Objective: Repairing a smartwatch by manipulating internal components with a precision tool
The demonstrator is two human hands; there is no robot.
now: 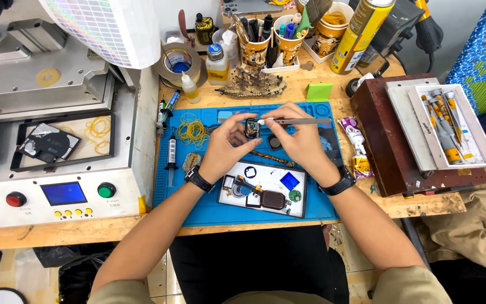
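A wooden bench (pixel 310 84) is seen from above, with a blue mat (pixel 198 197) laid near its front edge. Over the middle of the mat, a small dark watch body (pixel 252 129) is pinched between the thumb and fingers of the left hand (pixel 224 147). Tweezers (pixel 295 121) are gripped in the closed fingers of the right hand (pixel 301 141), their tip touching the top of the watch body. A white parts tray (pixel 262 191) lies on the mat just below both hands. Yellow rubber bands (pixel 192 130) are piled at the mat's back left corner. A control box (pixel 52 197) with red and green buttons fills the bench's left side. A tray of screwdrivers (pixel 451 126) rests on a brown box at the right edge.
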